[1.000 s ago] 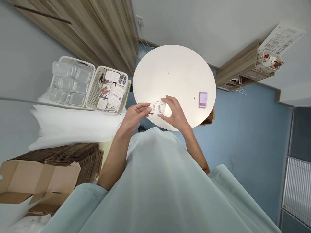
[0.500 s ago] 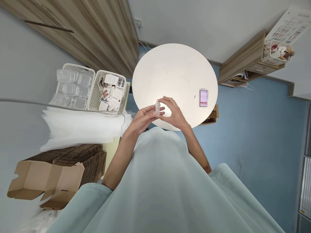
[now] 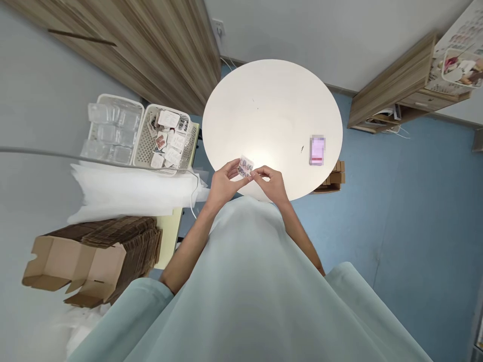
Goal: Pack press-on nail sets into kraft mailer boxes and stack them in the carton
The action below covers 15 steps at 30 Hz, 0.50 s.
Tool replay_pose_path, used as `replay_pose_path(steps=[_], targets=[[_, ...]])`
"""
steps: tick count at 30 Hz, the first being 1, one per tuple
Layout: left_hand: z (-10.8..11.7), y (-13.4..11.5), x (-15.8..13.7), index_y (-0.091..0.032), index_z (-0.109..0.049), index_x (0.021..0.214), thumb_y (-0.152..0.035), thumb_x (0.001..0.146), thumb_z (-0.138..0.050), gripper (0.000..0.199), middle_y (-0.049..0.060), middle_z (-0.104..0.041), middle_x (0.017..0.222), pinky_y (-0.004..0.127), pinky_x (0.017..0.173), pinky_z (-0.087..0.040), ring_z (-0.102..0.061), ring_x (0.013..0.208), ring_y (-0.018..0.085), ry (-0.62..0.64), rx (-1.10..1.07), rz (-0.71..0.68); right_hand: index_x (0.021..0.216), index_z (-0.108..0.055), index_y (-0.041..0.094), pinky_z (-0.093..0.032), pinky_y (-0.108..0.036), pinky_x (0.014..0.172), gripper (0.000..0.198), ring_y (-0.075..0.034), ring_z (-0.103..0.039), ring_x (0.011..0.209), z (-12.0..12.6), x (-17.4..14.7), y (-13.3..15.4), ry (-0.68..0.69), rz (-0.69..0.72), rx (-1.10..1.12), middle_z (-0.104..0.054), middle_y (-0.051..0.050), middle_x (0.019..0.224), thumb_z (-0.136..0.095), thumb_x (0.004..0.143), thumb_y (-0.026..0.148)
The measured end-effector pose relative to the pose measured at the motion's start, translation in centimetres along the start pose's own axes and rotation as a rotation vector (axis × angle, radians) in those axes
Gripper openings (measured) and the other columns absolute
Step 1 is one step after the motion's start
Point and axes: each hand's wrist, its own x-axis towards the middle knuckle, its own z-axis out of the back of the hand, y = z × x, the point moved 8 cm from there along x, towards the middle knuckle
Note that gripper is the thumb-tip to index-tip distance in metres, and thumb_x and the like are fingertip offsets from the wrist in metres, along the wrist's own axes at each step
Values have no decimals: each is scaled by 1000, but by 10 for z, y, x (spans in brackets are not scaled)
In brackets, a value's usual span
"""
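A small white card [image 3: 246, 166] with rows of little coloured pieces, which look like press-on nails, is held over the near edge of the round white table [image 3: 271, 95]. My left hand [image 3: 224, 186] grips the card along its left side, thumb below and fingers behind. At the card's lower right corner, the thumb and forefinger of my right hand [image 3: 272, 185] are pinched together on it. The pieces are too small to make out singly.
A phone-like pink item [image 3: 317, 151], blurred, lies on the table's right. To the left are a basket of similar cards [image 3: 139, 151], a basket of clear plastic boxes [image 3: 141, 103], white wrapping sheets [image 3: 139, 191] and flattened cardboard boxes [image 3: 124, 236]. A cable crosses there.
The card has turned from nearly edge-on to show its patterned face. My right hand has moved from spread fingers around the card to a pinch at its lower corner.
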Motion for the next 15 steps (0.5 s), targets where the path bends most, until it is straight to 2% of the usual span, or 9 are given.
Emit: replay_pose_path(steps=[3,7,12,15], targets=[[-2,14,0,-21,-74,138,-59,70,-100,83,14,-74,149,51,123,-56,-69,140,39,-26,-17,30,88,-77,24,-62,-42,102,32,-23,-76,99,6,5,-13,24,-54,-27,-82,-2,97,-71,96,55],[11,41,0,-19,-79,126,-65,82,-87,64,14,-82,130,48,112,-61,-77,123,34,-132,-73,66,87,-76,23,-63,-41,98,37,-23,-75,96,4,14,-30,109,-94,-30,-82,-3,96,-72,94,59],[32,73,-1,-20,-78,111,-66,77,-88,58,11,-83,109,41,94,-65,-77,104,26,-213,-174,153,88,-75,23,-63,-41,96,37,-23,-75,96,-14,23,-48,200,-103,-72,-81,-4,97,-69,96,59],[45,86,3,-19,-77,108,-61,75,-89,55,9,-82,104,38,89,-64,-76,97,23,-218,-189,186,99,-76,23,-63,-45,100,36,-25,-76,102,-25,26,-51,171,-54,-221,-81,-8,108,-64,101,57]])
